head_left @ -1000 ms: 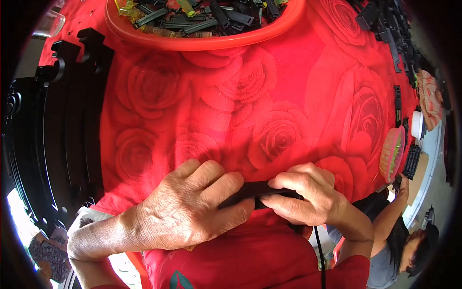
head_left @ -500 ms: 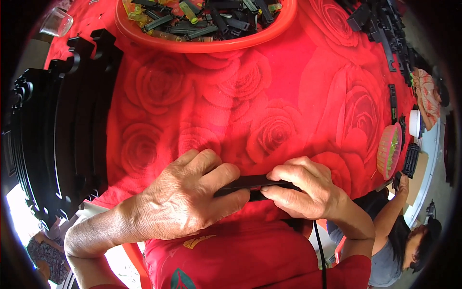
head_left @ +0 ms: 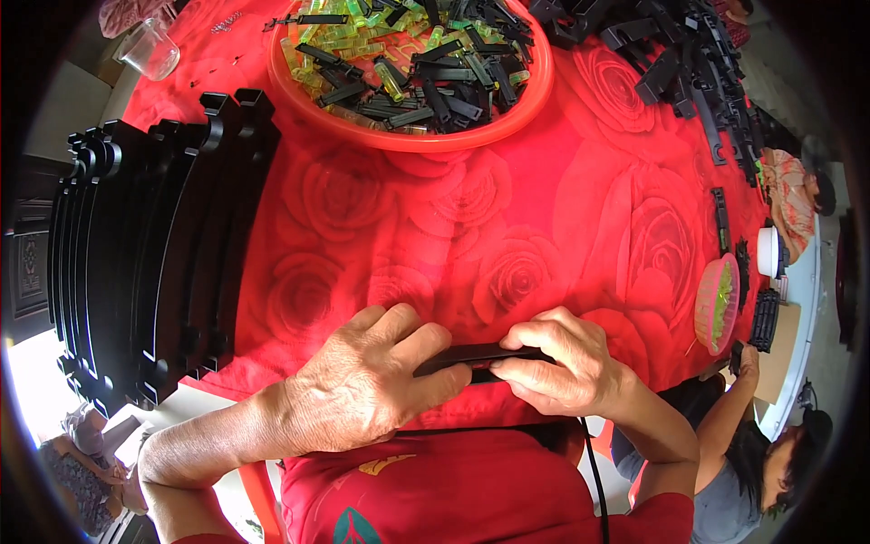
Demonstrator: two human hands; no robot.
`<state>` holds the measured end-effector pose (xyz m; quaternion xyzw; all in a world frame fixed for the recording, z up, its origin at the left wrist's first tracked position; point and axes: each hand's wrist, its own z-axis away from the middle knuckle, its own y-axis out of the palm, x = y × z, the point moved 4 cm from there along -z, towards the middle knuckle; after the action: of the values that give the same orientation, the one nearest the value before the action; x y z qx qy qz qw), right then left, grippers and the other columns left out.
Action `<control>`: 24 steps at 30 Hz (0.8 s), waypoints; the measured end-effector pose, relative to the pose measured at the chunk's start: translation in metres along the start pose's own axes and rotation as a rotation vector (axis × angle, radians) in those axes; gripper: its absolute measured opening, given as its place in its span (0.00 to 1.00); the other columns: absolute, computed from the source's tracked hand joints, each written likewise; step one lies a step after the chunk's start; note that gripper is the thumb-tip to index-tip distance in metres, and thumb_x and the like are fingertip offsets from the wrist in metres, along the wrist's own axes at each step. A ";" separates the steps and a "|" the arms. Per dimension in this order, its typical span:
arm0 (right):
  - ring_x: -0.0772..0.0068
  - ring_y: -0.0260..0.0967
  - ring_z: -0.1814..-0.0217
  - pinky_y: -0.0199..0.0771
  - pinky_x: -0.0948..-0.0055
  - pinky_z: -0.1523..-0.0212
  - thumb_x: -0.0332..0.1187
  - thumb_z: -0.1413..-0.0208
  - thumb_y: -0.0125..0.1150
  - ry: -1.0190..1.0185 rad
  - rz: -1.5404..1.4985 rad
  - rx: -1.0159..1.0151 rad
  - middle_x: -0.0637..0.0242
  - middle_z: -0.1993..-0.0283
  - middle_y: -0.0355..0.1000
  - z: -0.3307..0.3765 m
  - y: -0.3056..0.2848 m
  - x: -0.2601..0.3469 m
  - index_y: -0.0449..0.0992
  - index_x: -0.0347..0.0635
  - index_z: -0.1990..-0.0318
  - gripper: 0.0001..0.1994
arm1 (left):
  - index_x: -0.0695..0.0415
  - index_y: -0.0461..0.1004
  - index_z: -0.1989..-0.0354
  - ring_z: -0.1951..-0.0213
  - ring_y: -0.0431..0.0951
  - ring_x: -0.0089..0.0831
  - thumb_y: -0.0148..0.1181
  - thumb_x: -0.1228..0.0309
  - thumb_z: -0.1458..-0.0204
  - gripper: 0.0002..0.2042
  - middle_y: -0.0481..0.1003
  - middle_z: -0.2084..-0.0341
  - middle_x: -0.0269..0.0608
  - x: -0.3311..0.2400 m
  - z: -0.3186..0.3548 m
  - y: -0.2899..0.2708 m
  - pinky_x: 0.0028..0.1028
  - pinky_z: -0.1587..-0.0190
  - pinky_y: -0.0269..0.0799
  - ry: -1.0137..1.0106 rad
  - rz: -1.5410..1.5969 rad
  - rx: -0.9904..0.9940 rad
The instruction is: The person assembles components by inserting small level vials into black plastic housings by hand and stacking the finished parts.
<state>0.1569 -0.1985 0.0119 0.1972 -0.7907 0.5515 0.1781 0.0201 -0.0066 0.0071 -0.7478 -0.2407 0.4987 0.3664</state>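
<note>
Close to the table's near edge, a narrow black plastic bar [head_left: 478,353] is held level between both hands. My left hand [head_left: 376,381] is closed round its left end, fingers bent over the far side. At the other end, my right hand [head_left: 573,367] pinches it between thumb and fingers. A slot-like gap with a bit of red shows along the bar. Its ends are hidden under my fingers, and I cannot make out any small part inside them.
A red basin [head_left: 426,143] of black strips and yellow-green vials stands far ahead. Long black plastic bars [head_left: 172,254] are stacked at left, black parts [head_left: 662,68] piled far right. A pink basket [head_left: 719,304] sits at right, near a co-worker's hand [head_left: 747,359]. A clear cup [head_left: 156,53] lies far left.
The view has tilted, so more of the basin and of the left stack shows. Both hands keep the same grip on the bar, with hardly any movement.
</note>
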 end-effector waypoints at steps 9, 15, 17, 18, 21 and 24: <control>0.66 0.74 0.64 0.77 0.70 0.72 0.23 0.60 0.73 -0.002 0.011 0.002 0.65 0.55 0.76 -0.002 -0.003 -0.006 0.87 0.48 0.56 0.19 | 0.47 0.87 0.50 0.57 0.78 0.38 0.70 0.68 0.52 0.18 0.78 0.55 0.41 0.006 0.004 0.002 0.36 0.60 0.80 -0.011 -0.004 -0.057; 0.67 0.74 0.64 0.77 0.71 0.72 0.23 0.59 0.73 0.016 0.020 -0.006 0.64 0.56 0.76 0.002 0.001 -0.004 0.88 0.48 0.57 0.18 | 0.47 0.87 0.50 0.57 0.78 0.38 0.70 0.68 0.52 0.18 0.78 0.56 0.40 0.004 -0.001 -0.001 0.37 0.60 0.80 -0.015 -0.012 -0.015; 0.66 0.75 0.64 0.76 0.70 0.71 0.23 0.60 0.74 0.026 0.031 0.011 0.64 0.57 0.77 0.002 -0.002 -0.001 0.88 0.48 0.57 0.18 | 0.47 0.87 0.50 0.57 0.78 0.38 0.70 0.68 0.52 0.18 0.78 0.57 0.40 0.003 -0.002 0.001 0.37 0.60 0.80 -0.021 0.009 -0.015; 0.64 0.76 0.63 0.76 0.69 0.70 0.22 0.61 0.74 0.045 0.037 0.031 0.65 0.57 0.77 0.002 -0.002 0.001 0.87 0.48 0.57 0.19 | 0.46 0.87 0.50 0.58 0.78 0.38 0.70 0.68 0.52 0.18 0.77 0.57 0.40 0.003 -0.001 0.001 0.37 0.60 0.80 -0.013 0.010 -0.023; 0.64 0.76 0.63 0.75 0.70 0.71 0.23 0.62 0.75 -0.007 0.109 -0.004 0.65 0.57 0.77 0.000 -0.007 0.004 0.87 0.48 0.57 0.20 | 0.45 0.87 0.50 0.59 0.78 0.38 0.70 0.69 0.52 0.19 0.78 0.57 0.39 0.003 0.002 -0.002 0.36 0.61 0.80 0.003 -0.022 -0.105; 0.65 0.76 0.61 0.78 0.71 0.68 0.28 0.56 0.79 0.084 0.140 0.072 0.65 0.56 0.77 0.002 -0.006 -0.005 0.88 0.48 0.60 0.13 | 0.49 0.85 0.50 0.57 0.76 0.36 0.66 0.68 0.52 0.19 0.75 0.58 0.37 0.008 0.002 -0.003 0.34 0.58 0.79 -0.018 -0.010 -0.122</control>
<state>0.1643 -0.2015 0.0133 0.1242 -0.7741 0.5984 0.1648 0.0215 0.0016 0.0046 -0.7629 -0.2779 0.4881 0.3204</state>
